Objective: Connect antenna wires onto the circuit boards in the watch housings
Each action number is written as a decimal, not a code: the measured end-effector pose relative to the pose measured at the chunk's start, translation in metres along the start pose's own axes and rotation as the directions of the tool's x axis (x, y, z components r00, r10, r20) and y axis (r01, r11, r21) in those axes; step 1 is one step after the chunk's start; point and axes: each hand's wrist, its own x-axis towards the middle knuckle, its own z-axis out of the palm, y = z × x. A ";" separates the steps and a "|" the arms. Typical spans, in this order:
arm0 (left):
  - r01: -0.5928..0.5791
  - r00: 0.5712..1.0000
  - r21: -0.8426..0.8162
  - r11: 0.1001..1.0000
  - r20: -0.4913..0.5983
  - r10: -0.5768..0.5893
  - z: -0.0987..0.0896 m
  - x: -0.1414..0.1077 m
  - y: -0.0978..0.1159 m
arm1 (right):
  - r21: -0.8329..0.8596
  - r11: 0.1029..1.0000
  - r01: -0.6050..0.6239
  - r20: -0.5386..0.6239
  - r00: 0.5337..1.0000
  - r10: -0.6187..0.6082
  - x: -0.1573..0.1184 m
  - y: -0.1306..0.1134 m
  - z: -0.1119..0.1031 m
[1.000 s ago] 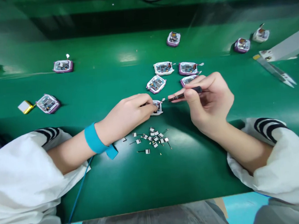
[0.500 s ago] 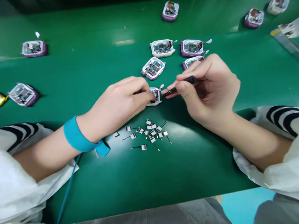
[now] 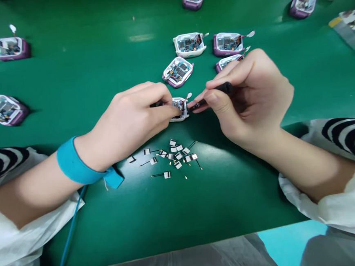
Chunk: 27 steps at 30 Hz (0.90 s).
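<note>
My left hand [image 3: 133, 118] is closed on a white watch case [image 3: 183, 115], with thumb and fingertips at its open top and covering its left side. Inside the case a circuit board shows in part, and a short wire with a pale round end rises from its upper right corner. A dark bit under my left fingers is too hidden to name. My right hand [image 3: 248, 98] pinches a slim black pen-like tool [image 3: 225, 89], whose narrow end points at the case's right edge. Whether the tip touches the case I cannot tell. A blue wrist strap [image 3: 75, 163] circles my left wrist.
Below the case lie several small silver-and-black parts [image 3: 177, 155] with thin leads. Beyond my hands are more open cases: a tilted purple one [image 3: 178, 72], a white one [image 3: 189, 46] and a purple one [image 3: 228, 45]. Another purple case [image 3: 6, 110] lies at left. A blue cord [image 3: 70, 235] crosses the table edge.
The view has shifted a little, so the cases beyond my hands sit higher in the picture. Both hands keep their grips, and the tool's tip stays by the white case.
</note>
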 end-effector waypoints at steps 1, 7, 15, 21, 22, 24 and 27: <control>-0.014 1.000 0.015 1.000 0.002 0.014 0.000 0.000 0.000 | -0.017 1.000 0.007 0.000 1.000 -0.007 0.000 0.000 0.000; -0.031 1.000 0.058 0.998 0.009 0.030 0.000 0.001 0.001 | -0.098 0.995 -0.022 0.008 1.000 0.023 0.001 -0.002 -0.002; -0.035 0.999 0.073 0.997 0.027 0.033 0.001 0.001 0.000 | -0.102 0.993 -0.054 0.027 0.998 0.057 0.001 -0.003 -0.003; -0.037 0.999 0.042 0.998 0.011 0.037 0.000 0.001 0.001 | -0.161 0.986 -0.042 0.015 0.999 0.045 0.001 -0.005 -0.004; -0.034 0.999 0.042 0.999 0.011 0.033 0.000 0.001 0.001 | -0.168 0.985 -0.047 0.012 0.999 0.049 0.001 -0.005 -0.004; -0.030 1.000 0.042 0.999 0.009 0.030 0.000 0.001 0.001 | -0.164 0.986 -0.038 0.008 0.999 0.040 0.002 -0.006 -0.004; -0.041 0.999 0.040 0.998 0.005 0.041 0.000 0.001 0.001 | -0.156 0.988 -0.007 0.032 0.999 0.012 0.003 -0.006 -0.004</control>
